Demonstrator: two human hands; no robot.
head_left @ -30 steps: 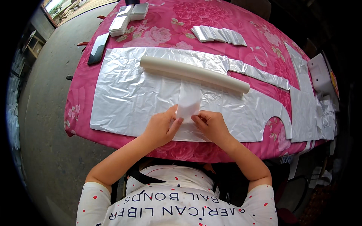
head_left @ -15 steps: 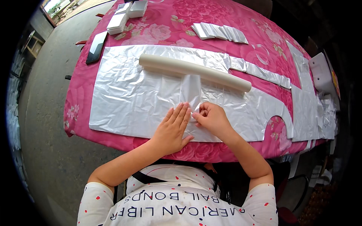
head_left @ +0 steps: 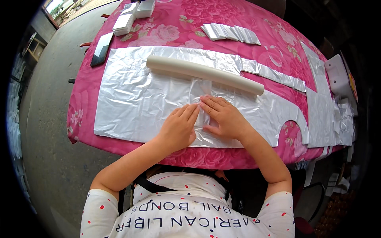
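Observation:
A stack of thin white plastic bags (head_left: 123,107), with strap-like handles toward the right, lies flat before me. Across it rests a long cream-coloured tube (head_left: 204,74). Just below the tube's middle, a narrow folded plastic strip (head_left: 201,88) lies on the stack, partly hidden by my hands. My left hand (head_left: 179,126) presses on the plastic with its fingers stretched out. Beside it, my right hand (head_left: 222,118) lies on the strip, fingers extended and thumb apart. The fingertips of both hands nearly meet.
A phone (head_left: 102,49) lies at the table's left edge. Folded white packets (head_left: 124,24) are piled at the far left, and a fanned row of packets (head_left: 231,33) lies at the back. More plastic bags (head_left: 320,119) and a white container (head_left: 339,75) are at the right of the pink tablecloth (head_left: 166,35).
My right hand has let go of the pinched plastic edge and flattened onto the strip, farther forward. My left hand has shifted slightly forward. The strip's raised part now lies flatter.

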